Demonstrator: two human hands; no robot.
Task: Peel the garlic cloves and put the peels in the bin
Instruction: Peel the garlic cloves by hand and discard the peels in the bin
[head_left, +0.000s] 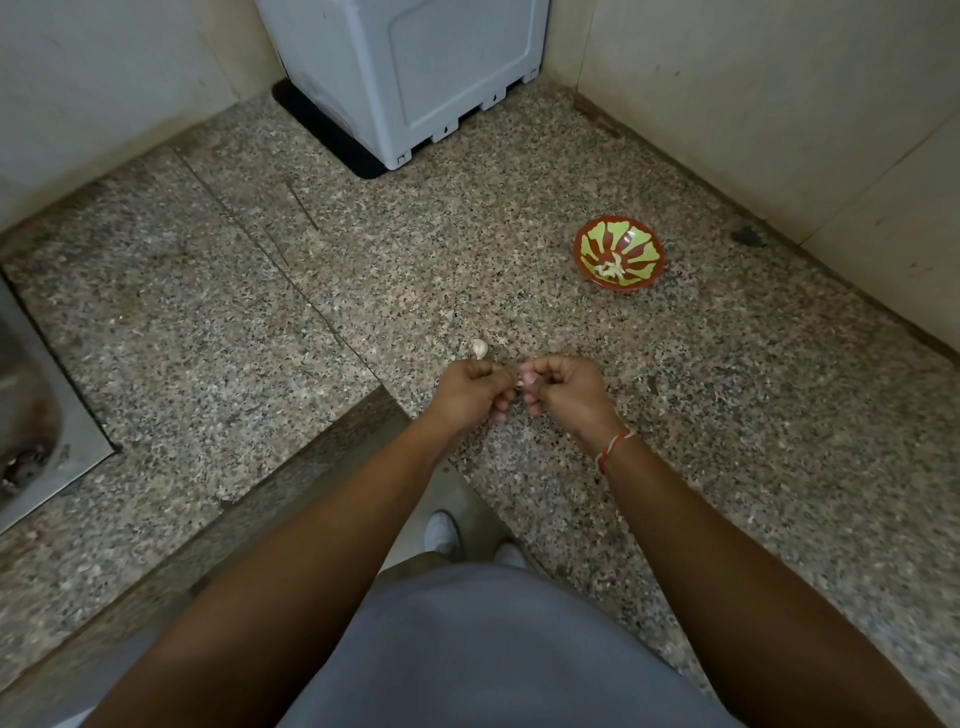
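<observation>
My left hand (470, 391) and my right hand (558, 387) meet over the granite counter (260, 322), fingers curled, pinching a small garlic clove (521, 383) between them; most of the clove is hidden by the fingertips. An unpeeled garlic clove (479, 348) lies on the counter just beyond my left hand. A red and green bowl (618, 253) stands at the right rear with several peeled cloves (613, 267) inside. No bin is in view.
A grey plastic appliance (410, 73) stands in the back corner on a black mat. A steel sink (31, 415) is set into the counter at the left edge. Tiled walls close off the left and right sides. My shoes show on the floor below.
</observation>
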